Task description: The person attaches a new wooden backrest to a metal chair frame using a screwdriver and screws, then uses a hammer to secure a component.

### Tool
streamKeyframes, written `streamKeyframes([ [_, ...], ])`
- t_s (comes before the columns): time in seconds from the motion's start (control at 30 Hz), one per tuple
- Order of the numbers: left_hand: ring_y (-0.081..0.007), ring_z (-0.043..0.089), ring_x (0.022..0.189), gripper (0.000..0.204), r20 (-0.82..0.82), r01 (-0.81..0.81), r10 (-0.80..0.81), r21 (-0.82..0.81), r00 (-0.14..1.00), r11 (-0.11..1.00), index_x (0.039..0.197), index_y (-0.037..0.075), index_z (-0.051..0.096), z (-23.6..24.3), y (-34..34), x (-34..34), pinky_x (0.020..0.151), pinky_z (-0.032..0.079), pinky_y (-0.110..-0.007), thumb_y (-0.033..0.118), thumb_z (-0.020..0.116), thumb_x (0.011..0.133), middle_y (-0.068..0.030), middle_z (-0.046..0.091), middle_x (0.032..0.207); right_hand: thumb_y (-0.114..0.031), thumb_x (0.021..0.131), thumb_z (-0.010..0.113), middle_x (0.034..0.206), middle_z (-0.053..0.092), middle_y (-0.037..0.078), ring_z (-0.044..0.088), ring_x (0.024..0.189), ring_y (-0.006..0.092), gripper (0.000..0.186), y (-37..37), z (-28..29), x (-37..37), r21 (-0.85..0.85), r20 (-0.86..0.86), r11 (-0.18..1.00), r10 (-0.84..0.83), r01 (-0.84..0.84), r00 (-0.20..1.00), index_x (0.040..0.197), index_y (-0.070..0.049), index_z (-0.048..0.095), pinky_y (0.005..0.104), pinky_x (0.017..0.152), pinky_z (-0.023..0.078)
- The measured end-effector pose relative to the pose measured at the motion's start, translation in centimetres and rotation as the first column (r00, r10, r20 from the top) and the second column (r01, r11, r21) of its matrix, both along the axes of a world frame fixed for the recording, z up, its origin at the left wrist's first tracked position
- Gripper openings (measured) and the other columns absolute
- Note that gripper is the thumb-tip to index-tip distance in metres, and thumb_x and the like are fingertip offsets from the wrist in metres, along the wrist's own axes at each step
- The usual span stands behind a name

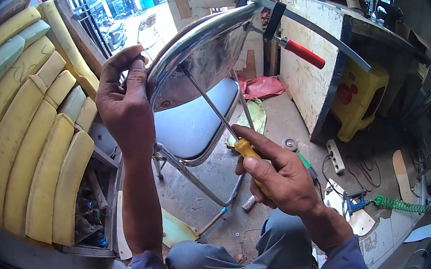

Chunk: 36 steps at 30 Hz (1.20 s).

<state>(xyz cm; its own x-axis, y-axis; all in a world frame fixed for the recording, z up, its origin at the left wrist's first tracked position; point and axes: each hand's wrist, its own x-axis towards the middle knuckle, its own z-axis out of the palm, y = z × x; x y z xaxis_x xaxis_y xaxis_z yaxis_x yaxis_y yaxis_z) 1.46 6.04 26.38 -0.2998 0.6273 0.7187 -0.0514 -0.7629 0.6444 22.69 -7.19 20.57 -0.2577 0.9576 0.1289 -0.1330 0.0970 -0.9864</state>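
Note:
My right hand [279,172] is wrapped round the yellow handle of a long screwdriver [248,149]. The shaft slants up and left, its tip against the bare panel of a chair backrest [211,54] with a shiny metal rim. At the backrest's left edge, my left hand [127,91] is closed, thumb and fingers pinched together; what they hold, if anything, I cannot make out. A bar clamp with a red handle [305,53] grips the backrest's upper right edge. Below lies the chair's padded grey-blue seat [197,120] on a metal tube frame [191,175].
Curved yellow foam pads [28,146] are stacked at the left. To the right stand a worn white board [302,54] and a yellow plastic stool [359,98]. On the floor lie an angle grinder [295,149], a power strip [335,156], an air tool with a green coiled hose [399,205], and red fabric [263,86].

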Motion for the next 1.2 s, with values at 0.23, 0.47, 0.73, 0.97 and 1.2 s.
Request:
streamKeyframes([
  [0.23, -0.0114, 0.067, 0.092, 0.022, 0.035, 0.105, -0.103, -0.061, 0.994, 0.993, 0.120, -0.002, 0.068, 0.4, -0.5, -0.4, 0.082, 0.054, -0.023, 0.002, 0.065, 0.098, -0.0095, 0.070, 0.102, -0.012, 0.102, 0.058, 0.096, 0.067, 0.024, 0.070, 0.077, 0.0333, 0.050, -2.0, 3.6, -2.0, 0.629, 0.557, 0.770, -0.545, 0.110, 0.627, 0.149, 0.000, 0.049, 0.0409, 0.066, 0.056],
  [0.47, -0.0113, 0.069, 0.089, 0.027, 0.045, 0.240, -0.236, -0.226, 0.971, 0.944, 0.122, -0.004, 0.064, 1.2, -1.0, -1.4, 0.083, 0.056, -0.024, 0.004, 0.070, 0.097, -0.0092, 0.071, 0.102, -0.013, 0.098, 0.066, 0.092, 0.069, 0.016, 0.066, 0.071, 0.0189, 0.049, -3.9, 8.5, -3.0, 0.148, 0.487, 0.941, -0.336, 0.303, 0.806, 0.143, 0.003, 0.052, 0.0328, 0.064, 0.053],
  [0.73, -0.0203, 0.074, 0.098, 0.016, 0.230, 0.683, -0.650, -0.369, 0.724, 0.630, 0.110, -0.006, 0.066, 2.5, 0.9, -4.9, 0.088, 0.061, -0.032, -0.003, 0.070, 0.095, -0.0147, 0.073, 0.103, -0.023, 0.088, 0.079, 0.097, 0.070, 0.017, 0.070, 0.077, 0.0180, 0.046, -4.1, 10.6, -4.9, 0.193, 0.653, 0.869, -0.460, 0.455, 0.602, 0.123, 0.004, 0.068, 0.0302, 0.072, 0.054],
  [0.97, -0.0220, 0.074, 0.097, 0.018, 0.214, 0.796, -0.822, -0.462, 0.528, 0.391, 0.106, -0.002, 0.068, 2.6, 7.6, -6.3, 0.089, 0.061, -0.034, 0.002, 0.077, 0.091, -0.0143, 0.072, 0.100, -0.020, 0.086, 0.082, 0.093, 0.069, 0.013, 0.066, 0.071, 0.0141, 0.046, -3.2, 9.8, -6.3, 0.263, 0.668, 0.800, -0.555, 0.540, 0.497, 0.121, 0.006, 0.069, 0.0267, 0.065, 0.050],
  [1.2, -0.0144, 0.071, 0.097, 0.016, 0.049, 0.806, -0.918, -0.497, 0.395, 0.320, 0.108, -0.004, 0.069, 1.9, 11.8, -4.5, 0.090, 0.057, -0.028, 0.002, 0.074, 0.094, -0.0107, 0.074, 0.100, -0.011, 0.081, 0.081, 0.080, 0.071, 0.012, 0.066, 0.065, 0.0142, 0.038, -2.7, 9.8, -7.5, 0.132, 0.715, 0.697, -0.559, 0.704, 0.419, 0.116, 0.003, 0.073, 0.0265, 0.060, 0.051],
])
